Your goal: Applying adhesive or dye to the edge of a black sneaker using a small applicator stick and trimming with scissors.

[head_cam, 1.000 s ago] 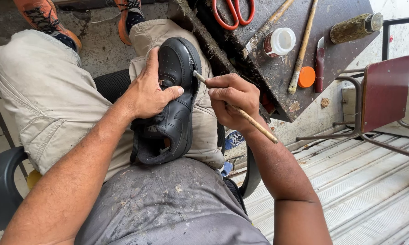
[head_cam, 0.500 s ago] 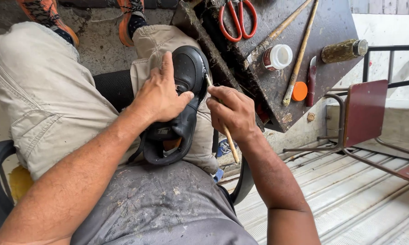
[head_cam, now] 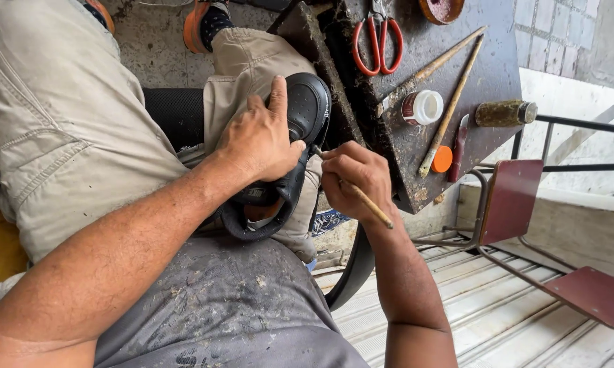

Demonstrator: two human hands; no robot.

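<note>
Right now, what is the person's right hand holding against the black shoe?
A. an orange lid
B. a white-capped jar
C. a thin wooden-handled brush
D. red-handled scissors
C: the right hand grips a thin wooden-handled brush with its tip at the black shoe, which the left hand steadies on the knee; the scissors, jar and orange lid lie on the workbench.

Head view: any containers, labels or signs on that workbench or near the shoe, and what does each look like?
Small jar: lying on the dark bench, white lid, dark red label.
Bottle: on its side at the bench's right edge, olive-brown, grimy.
Orange cap: round, flat on the bench near the front edge.
Shoe: black, a small pale label patch inside; left hand holds it.
No signs or screens.
</note>
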